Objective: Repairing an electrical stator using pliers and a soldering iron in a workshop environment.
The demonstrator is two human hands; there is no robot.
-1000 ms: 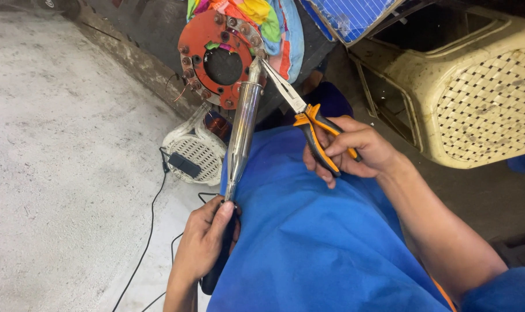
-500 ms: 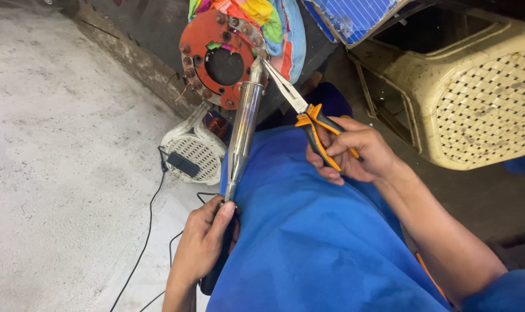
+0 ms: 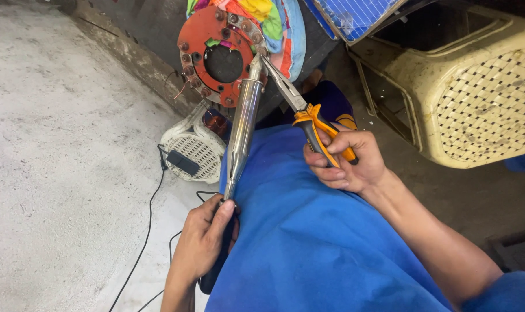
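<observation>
Little has shifted since a second ago: the left hand [image 3: 202, 242] still wraps the soldering iron [image 3: 242, 124], the right hand [image 3: 343, 162] still squeezes the needle-nose pliers [image 3: 300, 107], both tips meeting at the red motor plate [image 3: 213, 34], upper centre.

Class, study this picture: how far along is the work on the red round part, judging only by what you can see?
Done: nothing visibly finished. In hand: the left hand holds a soldering iron with its tip at the rim of the red round part; the right hand holds orange-handled long-nose pliers, tips at the same spot. Left: both tools are at the rim, so that joint looks unfinished.
</observation>
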